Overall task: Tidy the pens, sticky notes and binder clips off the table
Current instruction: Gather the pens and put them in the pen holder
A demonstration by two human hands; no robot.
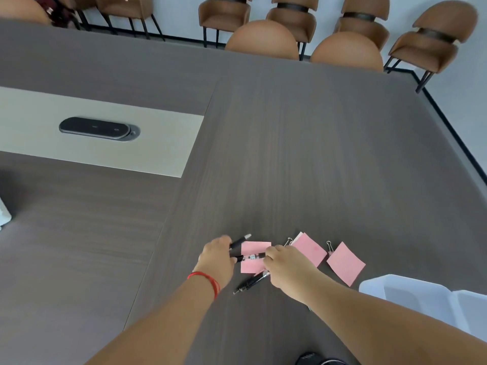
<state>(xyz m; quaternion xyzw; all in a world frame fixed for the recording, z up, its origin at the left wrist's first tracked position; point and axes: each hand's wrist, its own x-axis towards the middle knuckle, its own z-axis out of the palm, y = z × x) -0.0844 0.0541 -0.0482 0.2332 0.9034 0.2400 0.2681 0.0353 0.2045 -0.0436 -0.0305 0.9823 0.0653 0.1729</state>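
Note:
Three pink sticky notes lie on the dark table (290,154): one (254,248) between my hands, one (309,248) in the middle, one (345,262) at the right. My left hand (217,255) is closed on a black pen (239,242) that points up-right. A second black pen (250,257) lies across the left note, with my right hand (283,264) gripping its right end and my left hand touching its other end. A third pen (251,281) lies loose on the table below. Two binder clips (288,241) (329,247) sit beside the notes.
A white plastic box (432,301) stands at the lower right by my right forearm. A black oval device (98,128) sits in the beige inset at the left. Brown chairs (262,39) line the table's far side. A dark object (316,360) shows at the bottom edge.

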